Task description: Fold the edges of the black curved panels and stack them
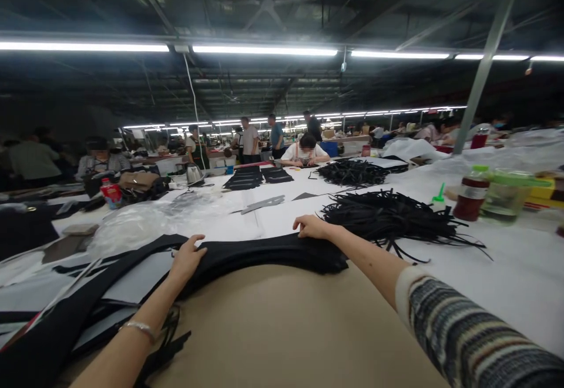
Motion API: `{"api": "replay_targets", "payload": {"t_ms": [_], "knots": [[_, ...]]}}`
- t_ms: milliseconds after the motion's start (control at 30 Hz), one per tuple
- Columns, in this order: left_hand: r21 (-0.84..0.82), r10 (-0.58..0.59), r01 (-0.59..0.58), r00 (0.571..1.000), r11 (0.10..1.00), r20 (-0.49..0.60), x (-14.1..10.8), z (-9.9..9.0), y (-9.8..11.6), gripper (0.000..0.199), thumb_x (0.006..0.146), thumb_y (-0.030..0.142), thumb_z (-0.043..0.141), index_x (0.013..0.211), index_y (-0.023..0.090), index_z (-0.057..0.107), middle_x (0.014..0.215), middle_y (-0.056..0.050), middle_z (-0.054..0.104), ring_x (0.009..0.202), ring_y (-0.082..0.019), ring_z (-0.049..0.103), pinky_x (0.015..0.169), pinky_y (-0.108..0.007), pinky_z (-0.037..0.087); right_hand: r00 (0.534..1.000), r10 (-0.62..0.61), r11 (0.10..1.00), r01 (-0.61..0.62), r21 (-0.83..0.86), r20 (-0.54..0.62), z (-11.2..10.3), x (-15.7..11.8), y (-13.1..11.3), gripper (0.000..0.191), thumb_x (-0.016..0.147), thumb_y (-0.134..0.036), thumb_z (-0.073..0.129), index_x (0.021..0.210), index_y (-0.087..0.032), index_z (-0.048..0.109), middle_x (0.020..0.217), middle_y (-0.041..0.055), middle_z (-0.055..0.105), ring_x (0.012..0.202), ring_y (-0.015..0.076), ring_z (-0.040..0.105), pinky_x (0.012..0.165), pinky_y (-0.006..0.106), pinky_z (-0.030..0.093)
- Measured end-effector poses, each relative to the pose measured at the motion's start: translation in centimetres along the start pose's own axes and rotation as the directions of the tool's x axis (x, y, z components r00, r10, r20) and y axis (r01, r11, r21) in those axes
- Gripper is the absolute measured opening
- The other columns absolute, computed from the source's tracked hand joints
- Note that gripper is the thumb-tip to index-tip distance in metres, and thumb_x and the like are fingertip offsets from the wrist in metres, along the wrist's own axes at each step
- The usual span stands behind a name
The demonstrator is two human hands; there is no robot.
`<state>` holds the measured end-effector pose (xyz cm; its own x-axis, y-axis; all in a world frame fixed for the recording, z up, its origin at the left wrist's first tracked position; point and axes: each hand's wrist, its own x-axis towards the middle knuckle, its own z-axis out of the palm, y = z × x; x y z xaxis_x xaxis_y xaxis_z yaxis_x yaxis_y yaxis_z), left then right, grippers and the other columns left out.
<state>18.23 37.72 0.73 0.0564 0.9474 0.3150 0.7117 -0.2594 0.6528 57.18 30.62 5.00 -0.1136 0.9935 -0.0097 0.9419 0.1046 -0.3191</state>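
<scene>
A stack of black curved panels [264, 254], cloth or leather, lies along the far edge of a beige sheet [282, 323]. At its left end my left hand [185, 257] grips the panels' edge, thumb and forefinger to either side; the other fingers are partly hidden. Bent over the far edge toward the right end, the fingers of my right hand [312, 227] hold the top of the same stack. More long black pieces [66, 317] spread out to the left of my left arm. Thin black strips [170, 344] lie by my left forearm.
Beyond my right hand sits a heap of black strips [388, 214], with another heap [352, 171] behind it. A jar of dark liquid [471, 197] and a clear tub [504, 200] stand at right. Clear plastic [132, 229] lies left. A co-worker [304, 151] leans over the table ahead.
</scene>
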Motion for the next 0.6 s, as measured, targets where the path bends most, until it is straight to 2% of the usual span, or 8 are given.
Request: {"api": "replay_targets", "payload": {"t_ms": [133,300,367,467,533,600], "knots": [[0.125,0.025,-0.033,0.998,0.992,0.060,0.0,1.2,-2.2,0.032,0.089,0.034,0.057,0.115,0.016,0.055,0.090,-0.002,0.062,0.078,-0.015,0.060,0.076,-0.036,0.051,1.000,-0.013,0.999,0.013,-0.038,0.005,2.3,0.7,1.1,0.028,0.093,-0.033,0.056,0.114,-0.015,0.057,0.111,0.0075,0.058,0.094,0.0194,0.059,0.082,0.039,0.052],[0.245,0.049,-0.061,0.997,0.968,0.055,-0.2,1.4,-3.4,0.033,0.089,0.029,0.055,0.120,0.016,0.053,0.094,-0.003,0.063,0.087,-0.017,0.061,0.082,-0.038,0.050,0.999,-0.031,0.996,0.028,-0.079,-0.034,3.0,0.1,1.3,0.028,0.094,-0.034,0.056,0.114,-0.015,0.057,0.111,0.0075,0.058,0.094,0.0194,0.059,0.082,0.039,0.051],[0.296,0.067,-0.079,0.996,0.952,0.052,-0.5,1.2,-3.4,0.033,0.089,0.026,0.054,0.121,0.016,0.053,0.094,-0.004,0.063,0.086,-0.018,0.062,0.082,-0.036,0.050,0.997,-0.036,0.994,0.028,-0.108,-0.070,2.9,-0.5,1.0,0.028,0.093,-0.033,0.057,0.114,-0.015,0.057,0.112,0.0073,0.058,0.096,0.0200,0.058,0.084,0.040,0.050],[0.390,0.122,-0.119,0.992,0.913,0.016,-1.7,1.0,-2.5,0.033,0.089,0.021,0.047,0.121,0.015,0.055,0.100,-0.008,0.063,0.093,-0.021,0.062,0.084,-0.035,0.048,0.986,-0.045,0.987,0.019,-0.161,-0.159,2.5,-1.8,0.4,0.028,0.087,-0.022,0.061,0.115,-0.017,0.058,0.116,0.0090,0.056,0.107,0.0244,0.052,0.092,0.043,0.042],[0.455,0.186,-0.156,0.982,0.877,-0.021,-3.2,1.0,-1.5,0.035,0.091,0.020,0.038,0.121,0.016,0.057,0.115,-0.013,0.058,0.106,-0.024,0.058,0.089,-0.036,0.045,0.976,-0.051,0.982,0.011,-0.189,-0.212,2.2,-3.3,0.0,0.030,0.083,-0.015,0.059,0.113,-0.018,0.060,0.117,0.0103,0.056,0.112,0.0265,0.048,0.095,0.042,0.038],[0.510,0.263,-0.210,0.964,0.834,-0.033,-5.0,1.1,-0.5,0.038,0.093,0.021,0.032,0.122,0.020,0.057,0.130,-0.013,0.051,0.118,-0.026,0.050,0.095,-0.037,0.040,0.969,-0.067,0.979,0.018,-0.205,-0.237,1.8,-5.5,-0.6,0.028,0.081,-0.012,0.056,0.108,-0.018,0.063,0.113,0.0104,0.057,0.110,0.0262,0.049,0.092,0.039,0.037]]}}
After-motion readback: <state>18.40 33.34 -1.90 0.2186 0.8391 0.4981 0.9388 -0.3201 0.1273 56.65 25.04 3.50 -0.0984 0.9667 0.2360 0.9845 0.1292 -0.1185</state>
